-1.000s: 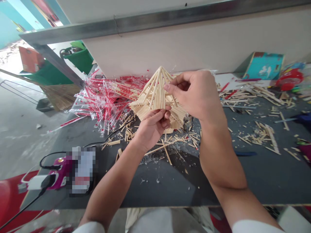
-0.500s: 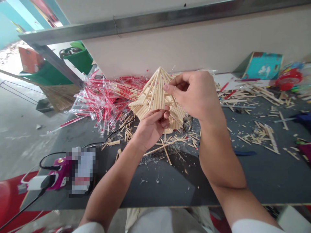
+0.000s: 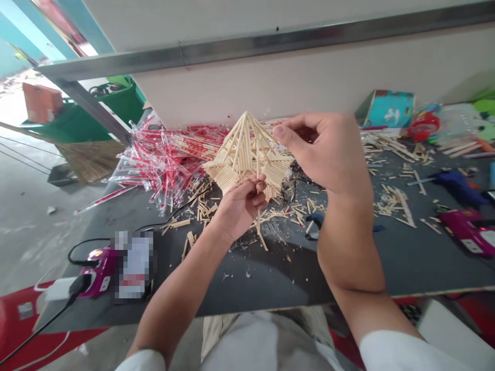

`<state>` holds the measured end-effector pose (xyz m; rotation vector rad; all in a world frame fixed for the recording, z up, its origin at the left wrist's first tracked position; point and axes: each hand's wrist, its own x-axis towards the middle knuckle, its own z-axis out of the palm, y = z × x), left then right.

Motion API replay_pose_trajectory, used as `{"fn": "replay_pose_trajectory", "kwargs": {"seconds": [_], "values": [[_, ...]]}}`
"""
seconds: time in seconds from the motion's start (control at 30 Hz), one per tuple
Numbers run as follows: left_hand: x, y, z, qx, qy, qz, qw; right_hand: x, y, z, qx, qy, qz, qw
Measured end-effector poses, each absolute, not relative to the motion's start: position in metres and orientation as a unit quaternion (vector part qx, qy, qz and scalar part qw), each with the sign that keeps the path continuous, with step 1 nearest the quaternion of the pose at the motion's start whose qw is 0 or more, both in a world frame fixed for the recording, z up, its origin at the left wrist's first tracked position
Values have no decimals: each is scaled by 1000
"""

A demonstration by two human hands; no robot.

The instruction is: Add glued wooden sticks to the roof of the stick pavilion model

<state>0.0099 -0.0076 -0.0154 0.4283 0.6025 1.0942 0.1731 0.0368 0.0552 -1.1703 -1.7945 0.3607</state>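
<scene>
A peaked model built of thin wooden sticks [image 3: 243, 154], with sloping roof poles and a pointed, ribbed base, is in front of me. My left hand [image 3: 244, 203] is closed at its lower front edge, fingers curled together; the exact contact is partly hidden. To the right of the peak, my right hand [image 3: 328, 152] is raised, with thumb and index finger pinched. Anything between those fingertips is too small or hidden to make out. Cut stick pieces [image 3: 207, 208] lie on the dark table [image 3: 270, 288] around the model.
Red-and-clear plastic wrappers [image 3: 162, 159] pile up at left. A phone [image 3: 133, 265] lies beside a purple power strip [image 3: 98, 270]. At right are a blue glue gun [image 3: 454, 185], another purple strip [image 3: 469, 232] and a turquoise board [image 3: 390, 109]. A metal rail [image 3: 251, 54] crosses behind.
My right hand has moved from the model's right slope outward to the right, off the sticks. My left hand stays at the front edge. The view has turned slightly right.
</scene>
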Motion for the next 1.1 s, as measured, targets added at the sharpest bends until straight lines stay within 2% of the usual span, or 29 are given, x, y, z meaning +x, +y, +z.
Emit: {"fn": "replay_pose_trajectory", "kwargs": {"seconds": [0.2, 0.27, 0.43, 0.5, 0.67, 1.1], "values": [[0, -41, -31, 235, 304, 494, 780, 182, 7, 28, -453, -763, 174, 427], [-2, -51, -39, 290, 325, 483, 759, 186, -1, 6, -446, -752, 235, 424], [0, -64, -67, 493, 359, 408, 679, 194, -25, -58, -373, -654, 489, 440], [0, -64, -77, 547, 373, 391, 640, 193, -33, -80, -353, -628, 530, 448], [-4, -59, -91, 554, 383, 371, 639, 183, -40, -109, -358, -610, 533, 465], [-12, -58, -96, 534, 373, 369, 663, 175, -42, -113, -367, -620, 500, 481]]}}
